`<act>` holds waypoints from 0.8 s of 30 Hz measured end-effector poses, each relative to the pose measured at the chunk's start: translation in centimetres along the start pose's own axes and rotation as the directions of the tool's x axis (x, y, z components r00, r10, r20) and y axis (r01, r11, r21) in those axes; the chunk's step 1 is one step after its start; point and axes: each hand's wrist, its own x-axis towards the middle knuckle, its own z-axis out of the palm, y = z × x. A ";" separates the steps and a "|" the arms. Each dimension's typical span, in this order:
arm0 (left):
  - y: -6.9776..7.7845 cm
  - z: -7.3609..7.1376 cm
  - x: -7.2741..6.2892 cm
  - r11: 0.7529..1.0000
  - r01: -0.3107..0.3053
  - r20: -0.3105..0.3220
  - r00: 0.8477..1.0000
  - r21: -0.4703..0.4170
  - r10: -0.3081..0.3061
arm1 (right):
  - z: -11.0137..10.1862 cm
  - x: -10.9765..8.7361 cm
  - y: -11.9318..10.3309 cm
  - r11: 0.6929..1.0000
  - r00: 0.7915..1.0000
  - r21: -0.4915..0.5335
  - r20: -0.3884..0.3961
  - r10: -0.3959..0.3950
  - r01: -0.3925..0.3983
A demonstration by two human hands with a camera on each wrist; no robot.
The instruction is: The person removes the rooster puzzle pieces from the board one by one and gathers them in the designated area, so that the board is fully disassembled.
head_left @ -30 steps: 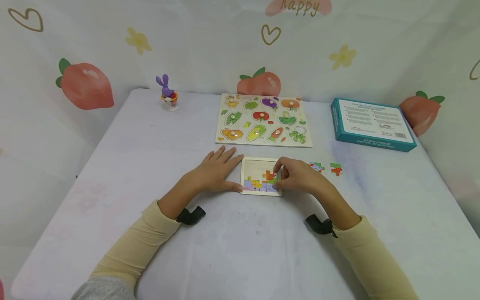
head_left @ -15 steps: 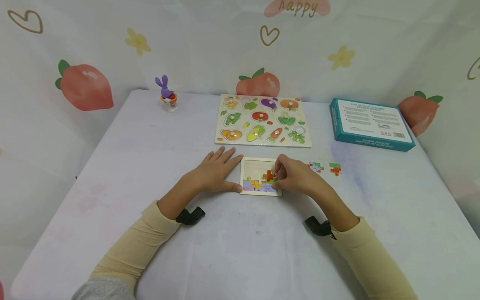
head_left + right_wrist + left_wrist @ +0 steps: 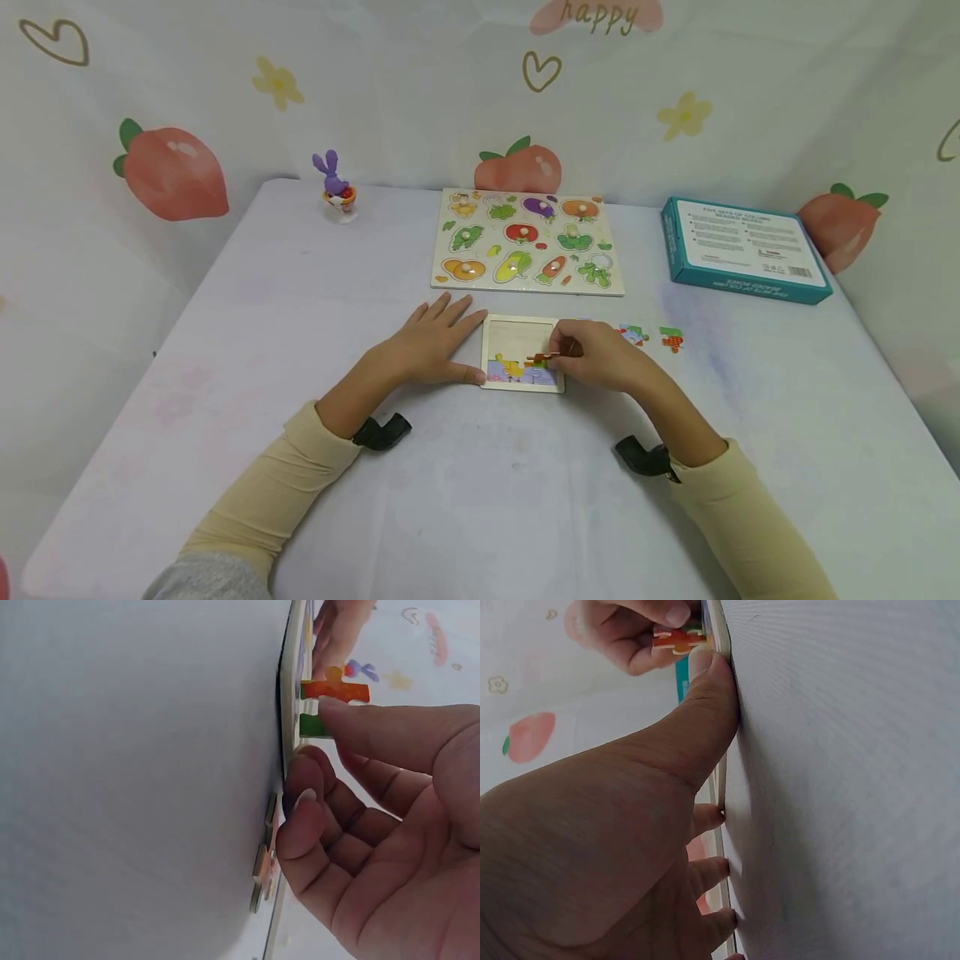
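Observation:
My left hand [image 3: 420, 350] rests on the table with fingers spread, its thumb [image 3: 712, 686] against the left edge of a small wooden puzzle tray [image 3: 517, 333]. Purple and yellow jigsaw pieces [image 3: 512, 369] line the tray's lower part. Over the tray's right side, my right hand [image 3: 600, 354] pinches an orange-and-green jigsaw piece [image 3: 345, 691] between thumb and fingers. That piece is tilted up on edge, its orange part [image 3: 676, 641] sticking out past the fingertips. Part of the tray's right rim is hidden by the right hand.
Loose jigsaw pieces [image 3: 633, 335] lie right of the tray, including a red-and-green one [image 3: 672, 338]; another is partly hidden by the hand. Behind stand a vegetable knob puzzle board [image 3: 527, 242], a teal box [image 3: 750, 250] and a purple rabbit figurine [image 3: 335, 185].
The orange-and-green piece has turned from showing its face to standing nearly edge-on in the right hand. Right fingertips have dipped slightly. My left hand has stayed still.

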 end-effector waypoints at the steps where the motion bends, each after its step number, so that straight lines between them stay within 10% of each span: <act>1: 0.0 0.0 0.0 1.000 0.001 0.001 1.000 0.000 -0.001 | 0.0 0.0 0.0 1.000 1.000 0.006 -0.003 -0.004 0.004; 24: 0.1 0.0 0.0 1.000 0.001 -0.001 1.000 0.010 -0.001 | -0.8 -0.5 0.5 0.989 0.994 0.141 -0.098 0.047 -0.033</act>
